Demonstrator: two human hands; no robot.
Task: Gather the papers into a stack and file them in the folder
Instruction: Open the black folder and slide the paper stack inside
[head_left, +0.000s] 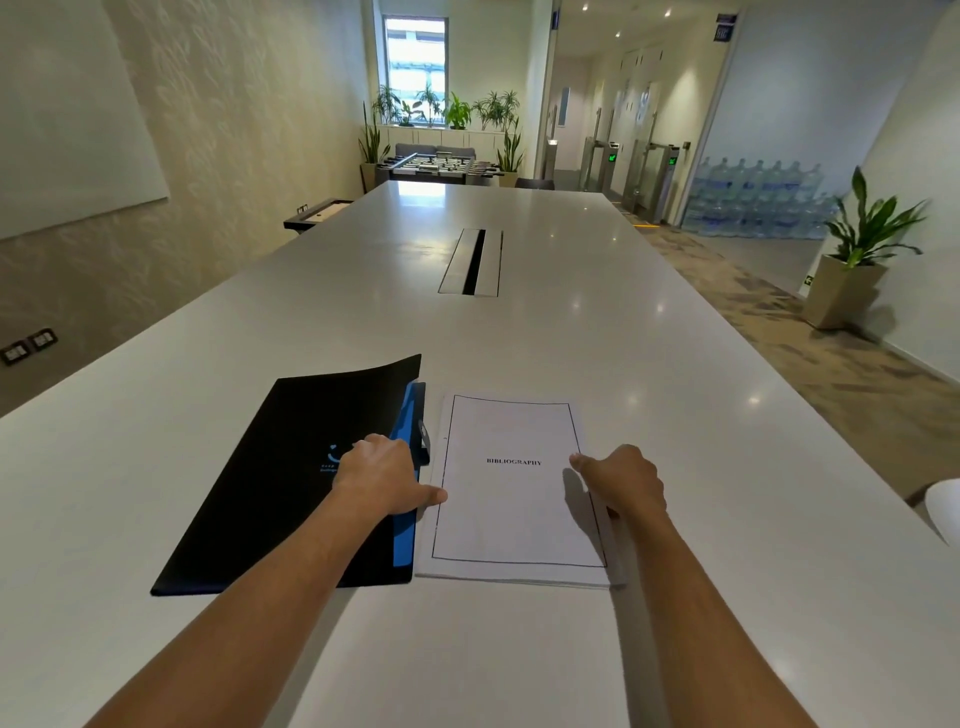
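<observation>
A stack of white papers (511, 519) lies on the white table (675, 415), its top sheet framed by a black border and headed "BIBLIOGRAPHY". Right beside it on the left lies a black folder (270, 483) with a blue inner edge and a metal clip; its cover is lifted slightly at the far corner. My left hand (382, 475) rests on the folder's right edge, thumb touching the left edge of the papers. My right hand (623, 480) presses on the stack's right edge, fingers curled over it.
A cable slot (472, 262) is set in the table's middle, farther away. A white object (945, 509) pokes in at the right edge. A potted plant (852, 270) stands on the floor to the right.
</observation>
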